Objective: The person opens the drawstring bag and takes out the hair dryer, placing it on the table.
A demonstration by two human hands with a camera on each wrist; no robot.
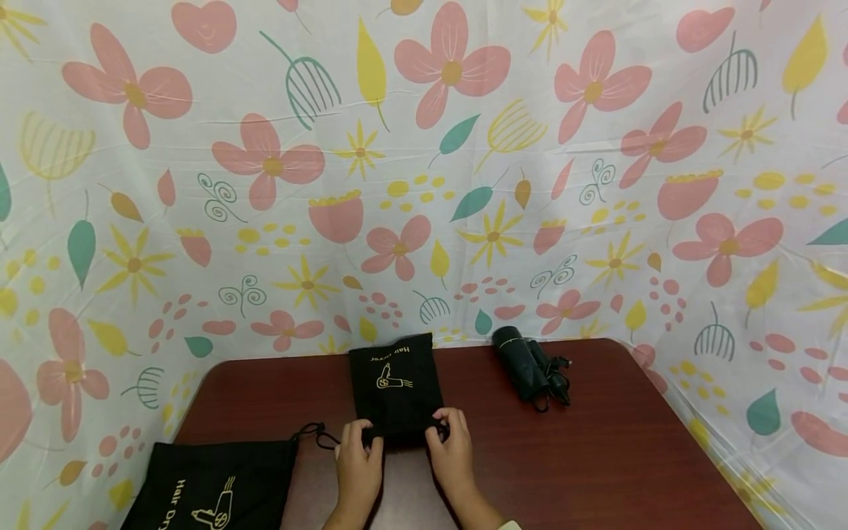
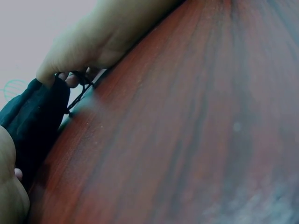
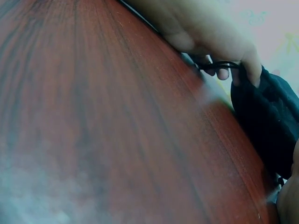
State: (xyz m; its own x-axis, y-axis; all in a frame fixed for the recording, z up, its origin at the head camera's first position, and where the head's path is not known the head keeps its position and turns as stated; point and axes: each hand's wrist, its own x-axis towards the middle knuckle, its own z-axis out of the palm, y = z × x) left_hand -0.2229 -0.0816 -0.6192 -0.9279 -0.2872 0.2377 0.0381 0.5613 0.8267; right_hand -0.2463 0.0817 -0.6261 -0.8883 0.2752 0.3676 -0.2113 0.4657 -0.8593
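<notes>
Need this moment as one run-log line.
left grip: holds bag, near-left corner | right grip: holds bag, near-right corner | other bag: left, untouched | corded device: right of held bag, untouched

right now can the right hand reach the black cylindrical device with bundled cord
Likely yes: only bare reddish-brown table lies between the right hand and device, though it must first release the black fabric pouch.
</notes>
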